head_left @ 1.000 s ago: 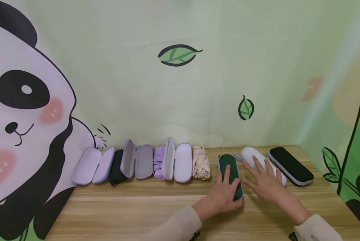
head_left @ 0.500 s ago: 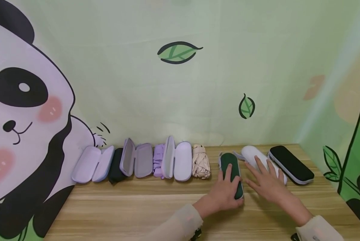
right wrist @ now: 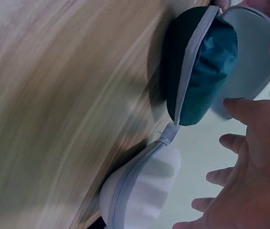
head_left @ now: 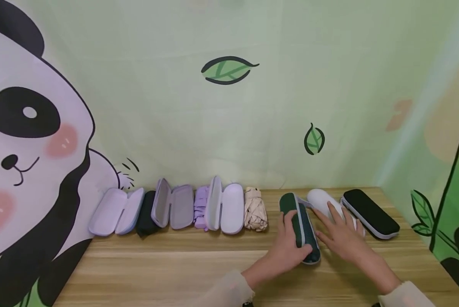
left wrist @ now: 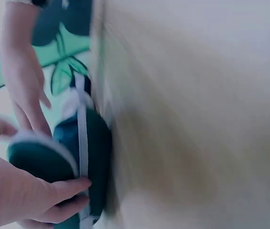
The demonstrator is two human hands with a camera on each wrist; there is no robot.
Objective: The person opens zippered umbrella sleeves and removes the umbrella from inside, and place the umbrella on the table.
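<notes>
The dark green zip case [head_left: 289,203] lies at the right of centre with its lid [right wrist: 254,52] raised toward the left. Inside shows a dark teal folded fabric bundle [right wrist: 216,71], like a compact umbrella. My left hand [head_left: 285,249] holds the case by the lid and its zipped edge; in the left wrist view a fingertip lies at the pale zip [left wrist: 82,138]. My right hand [head_left: 344,241] hovers with spread fingers over the white case [head_left: 321,199], just right of the green one. Whether it touches the white case cannot be told. Its palm holds nothing in the right wrist view.
A black case [head_left: 371,213] lies closed at the far right. Along the back left stand open cases, lilac [head_left: 108,213], grey [head_left: 181,209] and white [head_left: 232,209], among black [head_left: 147,215], purple [head_left: 200,209] and beige [head_left: 255,211] folded bundles. A printed cloth backs the wooden table [head_left: 156,273].
The green case was closed under my left hand; now its lid is lifted leftward and the teal bundle shows. The left hand has turned with it. The right hand has barely moved.
</notes>
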